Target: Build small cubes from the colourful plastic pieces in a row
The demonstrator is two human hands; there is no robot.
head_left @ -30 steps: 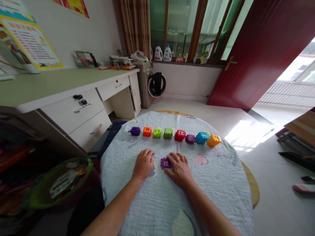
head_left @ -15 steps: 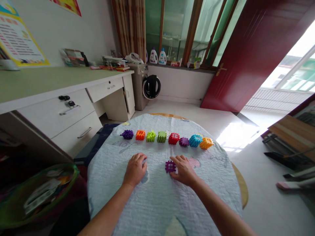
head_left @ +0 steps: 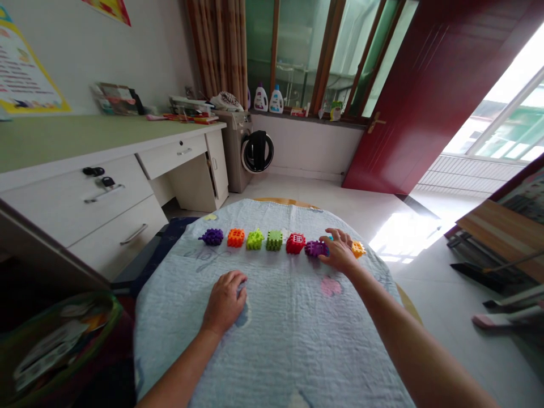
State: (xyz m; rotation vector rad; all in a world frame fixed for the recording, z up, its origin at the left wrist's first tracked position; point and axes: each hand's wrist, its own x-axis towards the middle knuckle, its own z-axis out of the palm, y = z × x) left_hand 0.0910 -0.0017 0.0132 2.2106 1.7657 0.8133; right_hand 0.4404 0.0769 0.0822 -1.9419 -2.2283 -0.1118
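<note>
On the cloth-covered counter (head_left: 272, 340), the purple interlocking block (head_left: 314, 248) sits in the row between the red block (head_left: 295, 243) and the blue block (head_left: 330, 238), mostly hidden by my right hand (head_left: 339, 251); the yellow block (head_left: 358, 249) shows past it. The purple block's visible part runs longest sideways. My right fingers arch apart; I can't tell whether they grip. My left hand (head_left: 224, 302) rests, thumb apart. A green-rimmed basket (head_left: 113, 309) holds papers (head_left: 53, 348).

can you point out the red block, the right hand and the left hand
red block (head_left: 295, 244): head view, middle of its visible side
right hand (head_left: 339, 253): head view, back of the hand
left hand (head_left: 224, 300): head view, back of the hand
</note>
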